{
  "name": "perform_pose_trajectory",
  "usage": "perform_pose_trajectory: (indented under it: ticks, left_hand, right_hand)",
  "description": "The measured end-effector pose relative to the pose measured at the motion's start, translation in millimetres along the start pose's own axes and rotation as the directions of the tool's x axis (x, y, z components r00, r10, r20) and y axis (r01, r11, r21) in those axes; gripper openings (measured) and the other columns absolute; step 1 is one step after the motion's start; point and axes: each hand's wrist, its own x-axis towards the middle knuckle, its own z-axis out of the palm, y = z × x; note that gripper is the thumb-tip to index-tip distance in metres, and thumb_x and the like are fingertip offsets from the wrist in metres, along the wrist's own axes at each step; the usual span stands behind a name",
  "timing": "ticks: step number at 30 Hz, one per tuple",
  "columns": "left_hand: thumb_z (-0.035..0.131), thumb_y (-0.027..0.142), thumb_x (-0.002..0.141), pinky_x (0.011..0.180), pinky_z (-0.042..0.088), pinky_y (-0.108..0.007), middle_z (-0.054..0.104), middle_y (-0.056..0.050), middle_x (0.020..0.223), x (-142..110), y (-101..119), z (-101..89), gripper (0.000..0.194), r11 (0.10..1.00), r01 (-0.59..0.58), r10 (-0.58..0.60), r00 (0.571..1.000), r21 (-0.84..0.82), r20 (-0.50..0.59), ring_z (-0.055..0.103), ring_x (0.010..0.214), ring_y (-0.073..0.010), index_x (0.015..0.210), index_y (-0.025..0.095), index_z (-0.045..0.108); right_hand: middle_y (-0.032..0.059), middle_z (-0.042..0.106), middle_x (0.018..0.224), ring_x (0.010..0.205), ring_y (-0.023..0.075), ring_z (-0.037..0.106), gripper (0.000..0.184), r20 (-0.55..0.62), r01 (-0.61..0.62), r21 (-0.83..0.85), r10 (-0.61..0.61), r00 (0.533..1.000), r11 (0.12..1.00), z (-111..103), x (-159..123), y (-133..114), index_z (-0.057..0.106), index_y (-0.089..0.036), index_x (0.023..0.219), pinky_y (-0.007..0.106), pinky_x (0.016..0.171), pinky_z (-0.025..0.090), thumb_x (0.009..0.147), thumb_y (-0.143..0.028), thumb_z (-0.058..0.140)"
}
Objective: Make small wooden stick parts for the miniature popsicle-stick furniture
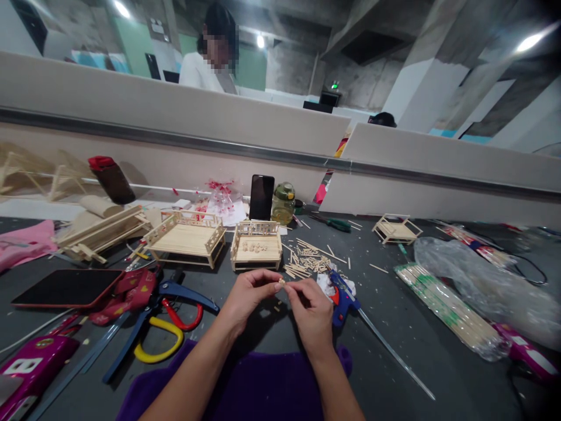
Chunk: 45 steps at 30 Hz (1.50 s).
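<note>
Between the fingertips of both hands is a tiny cluster of short wooden stick pieces [281, 281]. My left hand [249, 298] pinches it from the left, thumb and forefinger together. From the right, my right hand [310, 310] pinches at the same cluster, its other fingers curled. Just beyond the hands stands a miniature wooden bench [256, 251] with small pieces lying on its seat. A pile of cut wooden sticks [307, 260] lies to its right. Beside my right hand rests a blue glue gun [344, 298] with a long clear glue stick trailing from it.
Larger miniature wooden furniture [186, 237] and blue-handled cutters [164, 298] are at left, near yellow-handled scissors [160, 345]. A phone [262, 197] stands upright by a green bottle [284, 203]. Bagged sticks [447, 307] lie at right. Past the white partition [175, 111] is a person [205, 70].
</note>
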Motion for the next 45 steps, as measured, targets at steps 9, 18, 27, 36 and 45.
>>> perform_pose_trajectory:
  ticks: [9, 18, 27, 36, 45]
  left_hand:
    - [0.084, 0.024, 0.057, 0.061, 0.046, -0.024, 0.071, -0.005, 0.073, -4, 7, 4.2, 0.021, 1.000, -0.002, 0.002, 1.000, -0.021, -0.013, 0.060, 0.063, -0.0141, 0.076, 0.017, 0.077]
    - [0.081, 0.023, 0.061, 0.069, 0.047, -0.026, 0.074, -0.005, 0.077, -3, 3, 3.5, 0.020, 0.998, -0.033, 0.033, 0.999, 0.052, -0.001, 0.063, 0.070, -0.0157, 0.080, 0.018, 0.078]
    - [0.077, 0.023, 0.067, 0.072, 0.046, -0.028, 0.071, -0.007, 0.080, -3, 4, 3.0, 0.014, 0.970, -0.158, 0.157, 0.987, 0.187, 0.019, 0.062, 0.078, -0.0193, 0.080, 0.018, 0.079]
    - [0.076, 0.021, 0.067, 0.073, 0.046, -0.027, 0.072, -0.006, 0.082, -3, 4, 2.7, 0.015, 0.967, -0.172, 0.169, 0.985, 0.191, 0.031, 0.062, 0.079, -0.0182, 0.081, 0.018, 0.079]
    - [0.083, 0.023, 0.063, 0.066, 0.050, -0.022, 0.071, -0.001, 0.072, 2, 9, -8.9, 0.025, 0.991, 0.038, -0.042, 0.998, -0.125, -0.035, 0.062, 0.063, -0.0100, 0.085, 0.015, 0.075]
  right_hand:
    - [0.0040, 0.065, 0.081, 0.075, 0.0169, 0.061, 0.017, -0.029, 0.010, 0.032, -0.009, 1.000, 0.999, -2, 0, -3, 0.071, -0.021, 0.087, 0.027, 0.065, 0.048, 0.090, -0.027, 0.055]
    - [0.0020, 0.060, 0.077, 0.063, 0.0134, 0.054, 0.016, -0.009, 0.018, -0.012, -0.018, 1.000, 1.000, -2, -1, -3, 0.069, -0.021, 0.085, 0.025, 0.057, 0.042, 0.090, -0.025, 0.055]
    - [0.0017, 0.059, 0.076, 0.062, 0.0130, 0.053, 0.015, -0.003, 0.028, -0.008, -0.028, 1.000, 1.000, -3, -1, -4, 0.069, -0.020, 0.085, 0.024, 0.057, 0.042, 0.090, -0.024, 0.055]
    - [0.0015, 0.060, 0.075, 0.063, 0.0132, 0.054, 0.016, -0.023, 0.041, -0.001, -0.041, 0.999, 0.999, -2, -1, -3, 0.069, -0.019, 0.084, 0.024, 0.058, 0.042, 0.090, -0.025, 0.056]
    - [0.0025, 0.064, 0.080, 0.070, 0.0159, 0.057, 0.015, -0.110, -0.073, -0.032, 0.069, 0.992, 0.997, -11, 3, 15, 0.068, -0.019, 0.083, 0.026, 0.063, 0.043, 0.088, -0.028, 0.057]
